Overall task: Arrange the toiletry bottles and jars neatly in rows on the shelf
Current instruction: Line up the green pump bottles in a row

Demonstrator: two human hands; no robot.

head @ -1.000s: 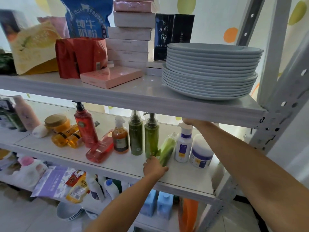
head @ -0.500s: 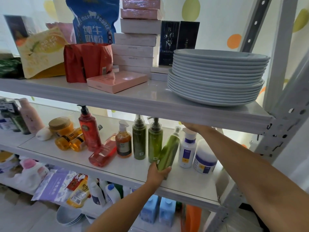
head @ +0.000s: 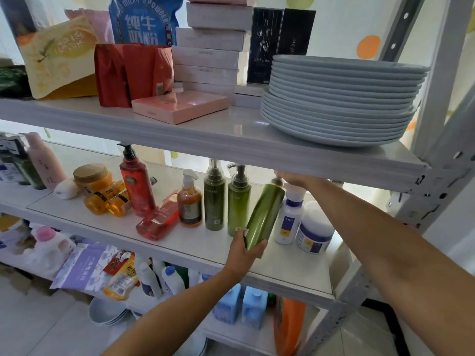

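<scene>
A green bottle (head: pixel 266 214) leans right over the middle shelf (head: pixel 288 265). My left hand (head: pixel 243 253) grips its base and my right hand (head: pixel 293 179) holds its pump top just under the upper shelf. Two green pump bottles (head: pixel 214 201) (head: pixel 239 204) stand upright to its left, then an amber pump bottle (head: pixel 190 204). A white bottle with a blue band (head: pixel 289 222) and a white-and-blue jar (head: pixel 313 232) stand to its right. A red flat bottle (head: pixel 158 219) lies on its side, and a tall red pump bottle (head: pixel 136 186) stands behind it.
Orange bottles (head: pixel 108 199) lie beside an orange jar (head: pixel 92 176) at the left. A pink bottle (head: pixel 45 160) stands at the far left. A stack of grey plates (head: pixel 341 98), boxes and bags fill the upper shelf. Detergent bottles and bowls fill the bottom shelf.
The green bottle was lying low on the shelf; my left hand has lifted its base and my right hand has caught its top, raising it towards upright.
</scene>
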